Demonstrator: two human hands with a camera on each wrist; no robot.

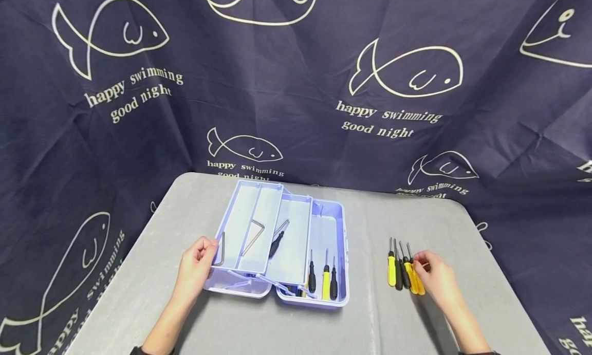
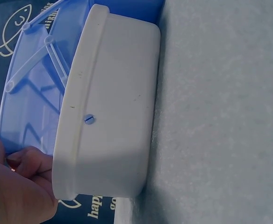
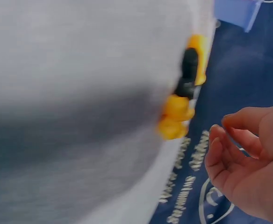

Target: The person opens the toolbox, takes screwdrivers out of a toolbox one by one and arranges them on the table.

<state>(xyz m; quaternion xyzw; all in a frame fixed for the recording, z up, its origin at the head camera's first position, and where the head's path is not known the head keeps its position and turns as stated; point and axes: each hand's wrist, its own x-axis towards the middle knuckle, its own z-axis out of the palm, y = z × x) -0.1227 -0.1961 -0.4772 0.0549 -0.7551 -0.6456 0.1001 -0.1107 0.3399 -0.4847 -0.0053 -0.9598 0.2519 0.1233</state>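
Pinching hand: the left hand has its thumb and bent fingers gripping the near left corner of the top tray.
Loose hand: the right hand has softly bent fingers, and I see nothing held in them. I cannot tell if a fingertip touches the last driver.
Drivers: the row lies on the table, just left of the right hand. The handles are fat, smooth, yellow and black. The rods are thin metal.
Pointing: the rods point to the far side and the handles to the near side. Their long way runs near to far, tipped a bit left.
Box: the box is pale blue, shiny plastic with round corners. Its side wall stands between the drivers and the inside.
Trays: the top tray and middle tray step up to the left on flat arms.
Inside: bent metal keys lie up top, a black tool in the middle, more drivers low down.
Behind: dark blue, wrinkly cloth with white fish.
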